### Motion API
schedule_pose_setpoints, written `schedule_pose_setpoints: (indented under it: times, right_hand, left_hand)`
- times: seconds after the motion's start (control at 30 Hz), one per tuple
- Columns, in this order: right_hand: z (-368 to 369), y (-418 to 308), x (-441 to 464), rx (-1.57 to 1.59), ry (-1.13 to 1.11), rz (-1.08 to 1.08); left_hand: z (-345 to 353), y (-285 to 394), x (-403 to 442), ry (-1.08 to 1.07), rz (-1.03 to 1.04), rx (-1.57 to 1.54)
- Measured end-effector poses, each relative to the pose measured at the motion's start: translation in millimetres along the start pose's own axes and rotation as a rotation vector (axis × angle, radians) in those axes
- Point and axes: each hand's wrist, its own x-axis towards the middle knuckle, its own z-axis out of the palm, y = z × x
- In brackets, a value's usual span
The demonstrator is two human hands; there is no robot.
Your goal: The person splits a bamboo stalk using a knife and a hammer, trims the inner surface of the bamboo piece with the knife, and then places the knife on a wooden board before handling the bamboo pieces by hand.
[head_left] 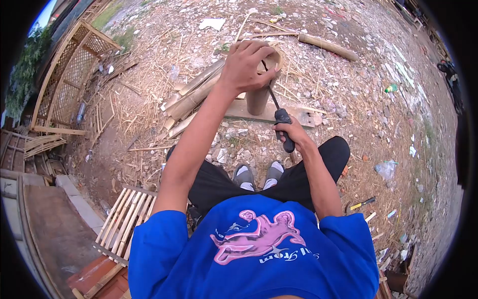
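A thick piece of bamboo [257, 101] stands upright on a flat wooden board [308, 118] in front of my feet. My left hand [245, 66] is closed over its open top, thumb at the near rim and fingers on the far side. My right hand [294, 133] grips the black handle of a bladed hand tool [282, 116]. Its narrow dark blade points up and leftward to the bamboo's rim, beneath my left thumb. Whether it is a knife or a saw I cannot tell. A dark streak shows at the bamboo's mouth, partly hidden by my left hand.
Split bamboo lengths [191, 99] lie left of the board. A bamboo pole [328, 46] rests farther out. A hammer-like tool with a yellow and black handle [362, 204] lies at right. Slatted bamboo [124, 219] and a lattice frame [69, 74] are at left.
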Motion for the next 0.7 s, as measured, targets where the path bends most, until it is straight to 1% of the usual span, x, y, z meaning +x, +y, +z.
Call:
schedule_pose_setpoints:
  times: [0.03, 0.13, 0.17, 0.27, 0.3, 0.4, 0.53, 0.57, 0.67, 0.7]
  right_hand:
    - [-2, -3, -2, -0.070, 0.010, -0.033]
    - [-9, -4, 2, -0.216, 0.073, -0.067]
    - [-12, -5, 2, -0.232, 0.114, -0.053]
    - [-27, 21, 28, -0.503, 0.209, -0.392]
    - [-14, -8, 11, -0.408, 0.203, -0.090]
    - [-4, 0, 26, -0.499, 0.282, -0.244]
    - [-3, -2, 31, -0.565, 0.279, -0.322]
    - [0, -8, 24, -0.587, 0.286, -0.292]
    - [0, 2, 25, -0.623, 0.374, -0.349]
    - [2, 5, 27, -0.567, 0.341, -0.350]
  left_hand:
    - [14, -12, 10, -0.083, 0.138, 0.042]
    - [44, -27, 18, -0.396, 0.044, 0.066]
    - [53, -30, 18, -0.398, 0.035, 0.094]
    - [56, -29, 27, -0.501, -0.072, 0.090]
    - [60, -34, 27, -0.494, -0.081, 0.111]
    - [64, -54, 25, -0.421, -0.019, 0.128]
    - [64, -64, 21, -0.394, -0.033, 0.102]
    - [64, -64, 21, -0.395, -0.014, 0.105]
    - [69, -65, 19, -0.341, 0.028, 0.088]
    - [67, -66, 19, -0.393, -0.028, -0.027]
